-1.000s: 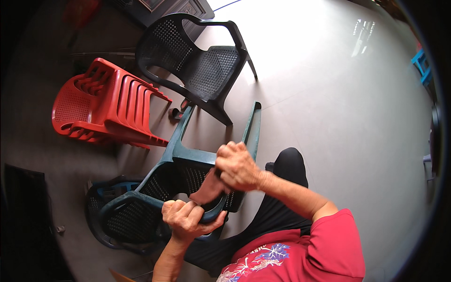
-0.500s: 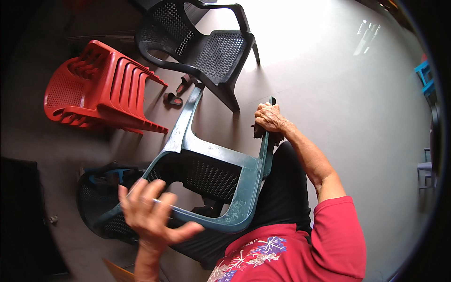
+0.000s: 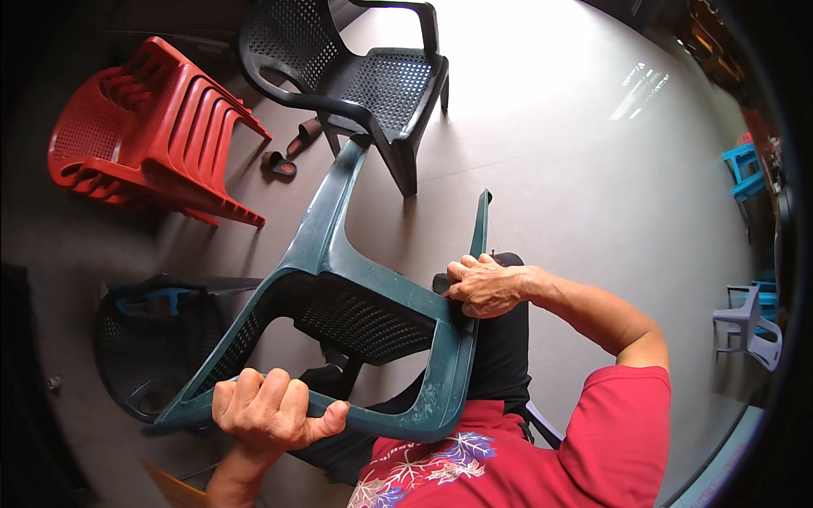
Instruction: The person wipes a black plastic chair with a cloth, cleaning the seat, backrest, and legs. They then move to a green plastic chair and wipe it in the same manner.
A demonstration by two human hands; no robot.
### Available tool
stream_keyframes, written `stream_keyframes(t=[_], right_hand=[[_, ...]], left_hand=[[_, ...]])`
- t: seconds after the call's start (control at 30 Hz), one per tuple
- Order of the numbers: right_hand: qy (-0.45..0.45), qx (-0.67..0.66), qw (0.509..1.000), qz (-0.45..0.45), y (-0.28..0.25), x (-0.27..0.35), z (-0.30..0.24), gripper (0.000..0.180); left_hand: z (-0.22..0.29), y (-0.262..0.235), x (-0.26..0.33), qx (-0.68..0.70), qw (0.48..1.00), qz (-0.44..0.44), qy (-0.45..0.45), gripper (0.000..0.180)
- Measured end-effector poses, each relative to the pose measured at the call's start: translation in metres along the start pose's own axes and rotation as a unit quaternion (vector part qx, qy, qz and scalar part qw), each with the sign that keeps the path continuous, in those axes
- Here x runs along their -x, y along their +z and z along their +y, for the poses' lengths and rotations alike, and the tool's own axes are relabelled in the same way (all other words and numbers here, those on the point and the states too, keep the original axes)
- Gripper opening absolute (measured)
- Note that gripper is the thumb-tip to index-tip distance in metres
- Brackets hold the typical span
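A dark green plastic armchair lies tipped over across my lap, its perforated panel facing down and its legs pointing away. My left hand is closed around the near left edge of its frame, thumb toward the right. On the chair's right side, by the base of the right leg, my right hand presses with curled fingers. A dark, crumpled cloth pokes out from under those fingers; most of it is hidden. Pale scuffs mark the green frame near my shirt.
Just beyond the green leg stands a black armchair. A stack of red chairs is at the left, with brown slippers beside it. Another dark chair sits at lower left. Blue stools and a pale chair line the right.
My left hand has come down and closed on the chair frame. My right hand has slid nearer along the leg with the cloth. The view has shifted slightly.
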State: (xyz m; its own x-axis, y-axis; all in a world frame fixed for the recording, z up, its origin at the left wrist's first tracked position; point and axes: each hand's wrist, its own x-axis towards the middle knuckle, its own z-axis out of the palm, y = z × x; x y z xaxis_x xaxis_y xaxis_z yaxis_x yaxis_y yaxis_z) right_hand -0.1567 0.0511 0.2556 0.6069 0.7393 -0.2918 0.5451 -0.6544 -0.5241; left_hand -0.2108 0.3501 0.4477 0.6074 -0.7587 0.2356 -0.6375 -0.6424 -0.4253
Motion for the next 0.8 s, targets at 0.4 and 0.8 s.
stream_keyframes(t=[0.4, 0.8], right_hand=[[0.309, 0.184, 0.931, -0.066, 0.036, -0.108, 0.165, 0.026], [0.199, 0.147, 0.966, -0.080, 0.041, -0.079, 0.117, 0.027]], left_hand=[[0.002, -0.001, 0.013, 0.010, 0.998, -0.060, 0.011, 0.055], [-0.003, -0.002, 0.006, 0.014, 0.998, -0.052, -0.015, 0.050]])
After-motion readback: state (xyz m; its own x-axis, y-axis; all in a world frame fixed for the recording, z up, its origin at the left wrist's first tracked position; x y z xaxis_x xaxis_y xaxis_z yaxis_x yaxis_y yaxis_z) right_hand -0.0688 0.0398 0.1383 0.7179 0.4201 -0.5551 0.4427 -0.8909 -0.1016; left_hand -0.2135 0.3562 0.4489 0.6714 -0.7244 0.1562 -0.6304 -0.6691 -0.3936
